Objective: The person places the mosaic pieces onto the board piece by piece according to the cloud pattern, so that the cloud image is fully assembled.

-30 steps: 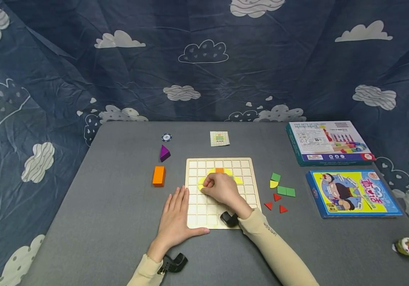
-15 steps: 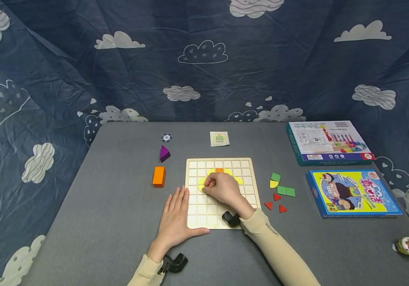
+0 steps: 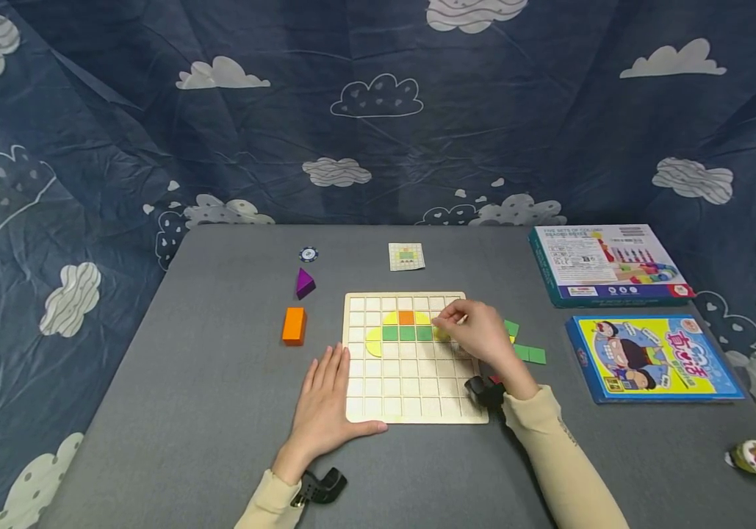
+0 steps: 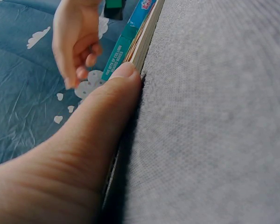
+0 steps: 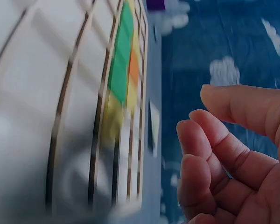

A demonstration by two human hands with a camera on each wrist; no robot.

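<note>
A pale wooden grid board [image 3: 407, 387] lies on the grey table. Three green squares [image 3: 407, 333] form a row in it, with an orange square [image 3: 406, 317] above the middle one. Yellow quarter-round pieces [image 3: 374, 342] sit around them; the right-hand one is partly covered by my right hand [image 3: 480, 334]. That hand hovers over the board's right side, fingers loosely bent. In the right wrist view its thumb [image 5: 242, 105] stands apart from the fingers with nothing between. My left hand [image 3: 325, 404] rests flat at the board's lower left, thumb [image 4: 102, 109] along its near edge.
Loose green squares [image 3: 530, 354] lie right of the board, partly behind my right hand. Two boxes [image 3: 655, 360] are at the right. A pattern card [image 3: 407, 257] lies beyond the board. An orange block [image 3: 294, 326], purple prism [image 3: 305, 283] and chip [image 3: 308, 254] stand left.
My right hand has moved right from the board's middle, uncovering the row of green squares. It now hides most of the loose red triangles. The left hand has stayed put.
</note>
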